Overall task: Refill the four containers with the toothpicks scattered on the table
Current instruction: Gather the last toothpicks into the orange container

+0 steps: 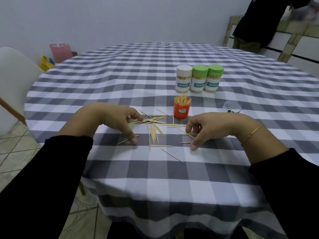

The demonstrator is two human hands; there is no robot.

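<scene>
Several loose toothpicks point(153, 131) lie scattered on the checked tablecloth between my hands. My left hand point(112, 118) rests on the cloth at their left, fingers spread, fingertips touching the pile. My right hand point(212, 128) rests at their right, fingers apart over a few toothpicks, gripping nothing. An open orange container point(181, 111) full of upright toothpicks stands just beyond. Behind it stand three capped, filled containers in a row: one with a white cap point(184, 79), two with green caps point(198, 79) point(214, 78).
A clear lid or cup point(232, 107) lies right of the orange container. The round table's edge point(31, 121) curves at left, with a white chair point(15, 80) beside it. A person in dark clothes point(259, 23) stands at the far right.
</scene>
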